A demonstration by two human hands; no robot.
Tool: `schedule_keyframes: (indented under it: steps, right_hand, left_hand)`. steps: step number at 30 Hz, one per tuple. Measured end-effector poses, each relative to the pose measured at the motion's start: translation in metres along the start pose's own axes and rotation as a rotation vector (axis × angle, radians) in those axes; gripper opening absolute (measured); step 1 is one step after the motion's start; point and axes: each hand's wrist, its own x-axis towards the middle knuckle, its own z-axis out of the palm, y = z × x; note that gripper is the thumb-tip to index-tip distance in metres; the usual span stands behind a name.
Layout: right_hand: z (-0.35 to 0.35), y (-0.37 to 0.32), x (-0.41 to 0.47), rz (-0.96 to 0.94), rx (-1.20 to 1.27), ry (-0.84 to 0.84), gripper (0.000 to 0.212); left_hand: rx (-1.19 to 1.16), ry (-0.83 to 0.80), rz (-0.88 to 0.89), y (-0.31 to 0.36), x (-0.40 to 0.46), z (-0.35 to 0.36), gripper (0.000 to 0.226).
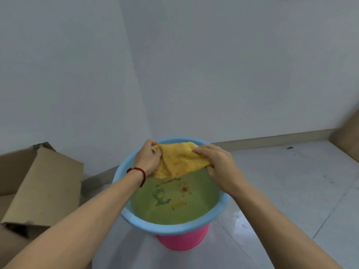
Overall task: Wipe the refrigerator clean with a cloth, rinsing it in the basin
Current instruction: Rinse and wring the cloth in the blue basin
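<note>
Both hands are over the blue basin (124, 193) at the lower centre of the frame, and the yellow cloth (178, 162) is stretched between them at the basin's far rim. The left hand (147, 158) has its fingers curled tight round the cloth's left end, a red string bracelet (138, 172) on that wrist. The right hand (217, 164) pinches and bunches the cloth's right end, fingers folded over the fabric. The cloth's lower edge dips into the greenish, cloudy water (174, 208) that fills the basin well up its wall; orange and dark green specks and smears float on the surface near the middle. The basin sits on top of a pink bucket (182, 239), only whose lower part shows beneath the blue rim. At the lower left, a brown cardboard box (44, 189) lies tilted against the white wall (213, 65). Pale grey floor tiles (291, 181) spread to the right, with a wet sheen just beside the bucket.
</note>
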Motion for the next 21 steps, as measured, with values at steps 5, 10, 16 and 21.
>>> schedule_keyframes:
  steps: [5,10,16,21]
  right_hand:
    - [0.045,0.014,0.025,0.337,-0.430,-0.764,0.042]
    - [0.097,0.024,0.049,0.424,-0.431,-0.707,0.059]
    - [0.115,0.025,0.052,0.474,-0.711,-0.875,0.076]
    - [0.110,0.037,0.075,0.797,-0.485,-0.854,0.075]
  left_hand:
    - [0.399,-0.446,-0.243,-0.071,0.028,0.038,0.050]
    - [0.531,-0.672,-0.343,-0.078,0.022,0.051,0.088]
    - [0.535,-0.532,-0.384,-0.093,0.010,0.072,0.067]
    - [0.394,-0.534,-0.539,-0.091,0.010,0.070,0.075]
